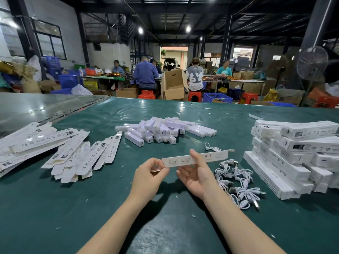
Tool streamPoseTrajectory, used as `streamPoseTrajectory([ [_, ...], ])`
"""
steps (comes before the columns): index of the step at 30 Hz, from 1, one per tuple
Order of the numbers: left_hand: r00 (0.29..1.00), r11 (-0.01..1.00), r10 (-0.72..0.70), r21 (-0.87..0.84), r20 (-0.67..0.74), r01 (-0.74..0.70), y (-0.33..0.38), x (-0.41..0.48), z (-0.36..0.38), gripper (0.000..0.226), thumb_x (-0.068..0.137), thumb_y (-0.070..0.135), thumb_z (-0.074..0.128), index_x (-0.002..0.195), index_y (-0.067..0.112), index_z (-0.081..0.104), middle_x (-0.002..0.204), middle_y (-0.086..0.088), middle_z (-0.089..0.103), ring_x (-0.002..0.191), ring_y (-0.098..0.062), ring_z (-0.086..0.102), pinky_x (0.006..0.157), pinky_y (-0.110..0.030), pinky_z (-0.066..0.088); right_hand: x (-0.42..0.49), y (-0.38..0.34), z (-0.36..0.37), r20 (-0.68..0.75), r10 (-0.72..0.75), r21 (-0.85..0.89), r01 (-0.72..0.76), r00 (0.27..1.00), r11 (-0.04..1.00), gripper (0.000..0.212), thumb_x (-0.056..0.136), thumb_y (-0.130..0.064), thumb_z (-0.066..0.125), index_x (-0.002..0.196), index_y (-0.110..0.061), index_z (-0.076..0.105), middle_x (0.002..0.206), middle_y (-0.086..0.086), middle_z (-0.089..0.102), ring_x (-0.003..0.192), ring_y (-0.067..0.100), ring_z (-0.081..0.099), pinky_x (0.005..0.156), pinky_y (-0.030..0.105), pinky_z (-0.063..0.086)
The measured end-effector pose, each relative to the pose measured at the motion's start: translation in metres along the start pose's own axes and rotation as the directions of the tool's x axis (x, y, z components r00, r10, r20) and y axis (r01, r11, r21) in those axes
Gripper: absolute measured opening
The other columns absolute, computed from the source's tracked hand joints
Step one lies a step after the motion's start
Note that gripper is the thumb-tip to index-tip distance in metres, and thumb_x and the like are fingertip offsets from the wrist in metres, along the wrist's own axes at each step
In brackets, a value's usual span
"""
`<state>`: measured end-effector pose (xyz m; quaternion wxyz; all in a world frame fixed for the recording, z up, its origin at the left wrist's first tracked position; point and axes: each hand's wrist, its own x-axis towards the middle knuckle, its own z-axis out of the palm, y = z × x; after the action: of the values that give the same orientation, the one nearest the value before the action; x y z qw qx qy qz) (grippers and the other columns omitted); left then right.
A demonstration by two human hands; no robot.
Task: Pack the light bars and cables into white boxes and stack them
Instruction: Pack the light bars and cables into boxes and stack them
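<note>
Both hands hold one flat, unfolded white box [211, 157] above the green table [165, 226], lying crosswise. My left hand [149, 177] pinches its left end flap. My right hand [195, 174] grips it near the middle, thumb on top. A heap of white light bars [163, 130] lies further back at the centre. Tangled white cables [238, 182] lie to the right of my right hand, with one more cable [211, 147] behind the box. Flat box blanks [60, 151] are spread out at the left. Packed white boxes [293, 158] are stacked at the right.
Beyond the table's far edge several people sit at workbenches among cardboard cartons [173, 85], blue crates [217, 97] and red stools [146, 94]. A standing fan [311, 64] is at the right. Small paper scraps dot the table near me.
</note>
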<state>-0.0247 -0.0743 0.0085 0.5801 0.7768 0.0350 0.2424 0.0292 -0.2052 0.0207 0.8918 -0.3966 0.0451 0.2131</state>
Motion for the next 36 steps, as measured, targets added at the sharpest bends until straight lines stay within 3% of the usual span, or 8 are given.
streamPoseTrajectory([
  [7,0.968,0.936,-0.243,-0.246,0.069,0.252,-0.001,0.01,-0.007,0.014,0.059,-0.001,0.051,0.059,0.009,0.041,0.058,-0.007,0.044,0.056,-0.018,0.031,0.053,-0.028,0.025,-0.002,0.002,-0.008,0.228,0.02,-0.112,0.006,0.973,0.994,0.008,0.083,0.0,0.049,0.088,-0.001,0.055,0.078,0.014,0.071,0.071,0.023,0.07,0.062,0.029,0.058],
  [10,0.971,0.932,-0.232,-0.273,0.051,0.237,0.002,0.008,-0.008,0.013,0.05,0.006,0.046,0.062,0.009,0.044,0.064,-0.01,0.046,0.058,-0.019,0.033,0.057,-0.028,0.028,-0.003,0.003,-0.008,0.283,-0.008,-0.11,0.041,0.959,0.993,0.014,0.077,0.004,0.051,0.086,-0.006,0.054,0.082,0.016,0.07,0.075,0.026,0.07,0.066,0.032,0.058],
  [13,0.985,0.949,-0.173,-0.267,-0.003,0.166,-0.001,0.009,-0.009,0.018,0.069,-0.006,0.055,0.065,0.009,0.047,0.081,-0.013,0.053,0.065,-0.018,0.044,0.058,-0.023,0.041,-0.003,0.004,-0.006,0.288,0.011,-0.074,0.011,0.957,0.997,0.021,0.069,-0.004,0.057,0.091,-0.003,0.057,0.087,0.018,0.07,0.077,0.027,0.07,0.066,0.032,0.059],
  [20,0.995,0.951,-0.056,-0.308,-0.082,0.028,-0.003,0.01,-0.013,0.02,0.082,-0.009,0.06,0.078,0.01,0.057,0.077,0.003,0.061,0.061,0.003,0.06,0.054,-0.016,0.052,-0.004,0.0,-0.005,0.252,0.044,0.046,-0.057,0.967,0.997,0.028,0.069,-0.009,0.056,0.095,0.003,0.057,0.085,0.02,0.07,0.073,0.028,0.071,0.062,0.033,0.059],
  [26,0.992,0.965,-0.036,-0.262,-0.118,0.003,-0.006,0.011,-0.014,0.019,0.078,-0.004,0.067,0.072,0.013,0.063,0.064,0.009,0.066,0.058,-0.001,0.058,0.059,-0.017,0.053,-0.003,0.001,-0.006,0.273,0.024,0.066,-0.044,0.962,0.997,0.036,0.06,-0.006,0.066,0.094,0.003,0.057,0.088,0.021,0.069,0.077,0.029,0.07,0.064,0.034,0.059],
  [30,0.988,0.995,0.095,-0.033,-0.119,-0.099,-0.004,0.009,-0.018,0.027,0.076,-0.002,0.07,0.071,0.023,0.062,0.069,0.019,0.066,0.067,0.002,0.058,0.062,-0.013,0.046,-0.002,0.001,-0.008,0.282,0.032,0.093,-0.061,0.959,0.994,0.034,0.059,-0.005,0.069,0.09,0.005,0.061,0.091,0.022,0.07,0.079,0.031,0.07,0.062,0.036,0.059],
  [34,0.973,0.983,0.161,0.112,-0.168,-0.143,-0.002,0.007,-0.016,0.036,0.073,-0.003,0.069,0.066,0.03,0.058,0.072,0.011,0.064,0.075,-0.014,0.058,0.067,-0.028,0.047,0.001,0.002,-0.009,0.263,0.03,0.042,-0.042,0.964,0.998,0.023,0.069,-0.007,0.059,0.09,0.001,0.057,0.086,0.018,0.071,0.078,0.028,0.071,0.062,0.032,0.058],
  [36,0.972,0.989,0.138,0.086,-0.192,-0.123,-0.001,0.007,-0.014,0.035,0.073,-0.006,0.068,0.063,0.026,0.057,0.065,0.016,0.062,0.067,-0.007,0.055,0.061,-0.022,0.044,0.0,0.004,-0.008,0.275,0.018,0.051,-0.034,0.961,0.998,0.034,0.058,-0.005,0.077,0.086,0.0,0.059,0.085,0.019,0.071,0.078,0.03,0.07,0.062,0.033,0.058],
])
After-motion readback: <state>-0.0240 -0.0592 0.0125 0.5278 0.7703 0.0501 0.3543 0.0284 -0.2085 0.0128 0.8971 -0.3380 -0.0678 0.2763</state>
